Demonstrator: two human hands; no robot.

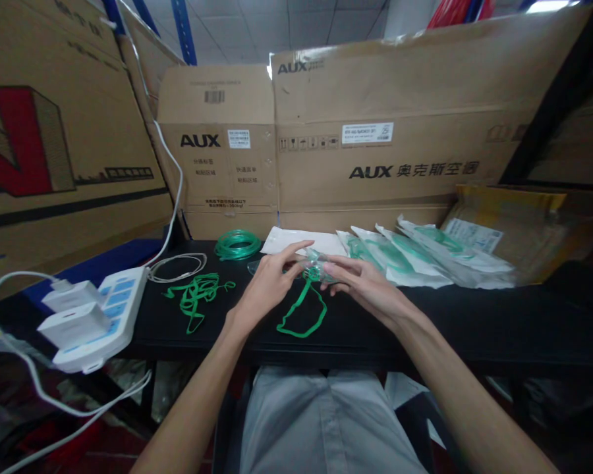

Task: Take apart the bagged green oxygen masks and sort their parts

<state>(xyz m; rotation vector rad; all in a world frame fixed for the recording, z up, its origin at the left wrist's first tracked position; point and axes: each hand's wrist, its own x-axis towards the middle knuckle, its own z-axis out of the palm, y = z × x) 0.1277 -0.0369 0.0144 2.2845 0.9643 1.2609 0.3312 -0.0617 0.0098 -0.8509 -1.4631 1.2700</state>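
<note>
Over the middle of the black table, my left hand point(271, 280) and my right hand point(358, 283) hold a small clear plastic piece with green parts point(314, 268) between them. Fingers of both hands are closed around its two sides. A green strap point(302, 334) hangs from it in a loop onto the table. Left of my left hand lies a tangle of green straps point(197, 296), with a coil of green tubing point(237, 244) behind it. A white packet point(301, 241) lies behind my hands. Finer details of the clear piece are too small to tell.
Several clear-and-white packets with green contents point(410, 253) lie at the right of the black table point(375, 332). A white power strip point(111, 316) with plugs and cables sits at the left, near a thin pale cable coil point(178, 266). Cardboard boxes point(321, 171) stand behind.
</note>
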